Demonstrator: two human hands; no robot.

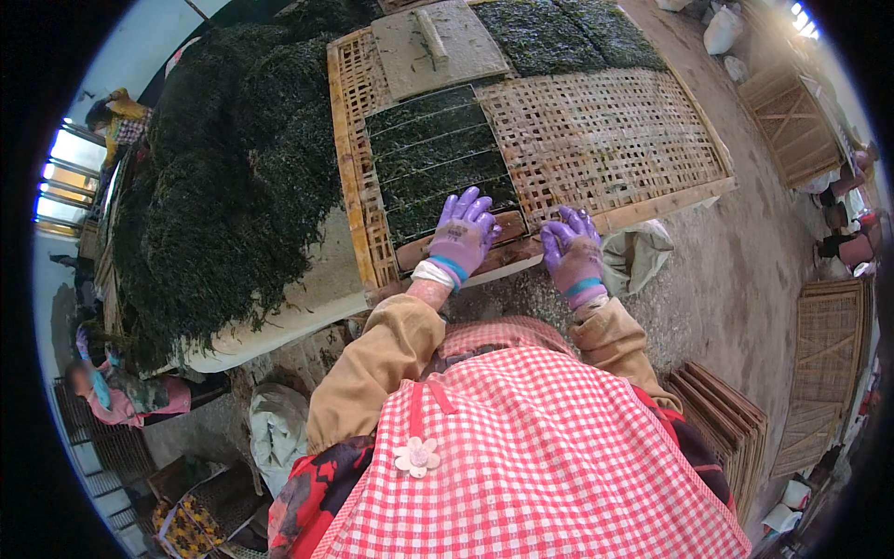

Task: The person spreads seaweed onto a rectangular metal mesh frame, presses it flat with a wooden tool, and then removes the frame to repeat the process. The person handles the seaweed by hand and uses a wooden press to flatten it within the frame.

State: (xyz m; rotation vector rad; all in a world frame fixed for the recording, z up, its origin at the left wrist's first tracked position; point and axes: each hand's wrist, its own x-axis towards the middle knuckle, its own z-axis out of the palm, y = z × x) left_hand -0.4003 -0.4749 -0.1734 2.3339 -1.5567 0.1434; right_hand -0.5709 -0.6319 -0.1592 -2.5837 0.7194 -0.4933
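Note:
A woven bamboo drying tray with a wooden frame lies before me. On its left part, thin parallel lines cross a rectangular patch of dark green seaweed. My left hand, in a purple coated glove, rests at a wooden bar along the near edge of the patch; its palm side is hidden. My right hand, gloved alike, has its fingers bent by the tray's near edge, and whether it pinches something there I cannot tell. A pale board with a raised handle lies beyond the patch.
A large seaweed heap covers a pale table at left. More seaweed lies on the tray's far part. A whitish sack sits below the tray, and stacked trays stand at right. Other people work at both sides.

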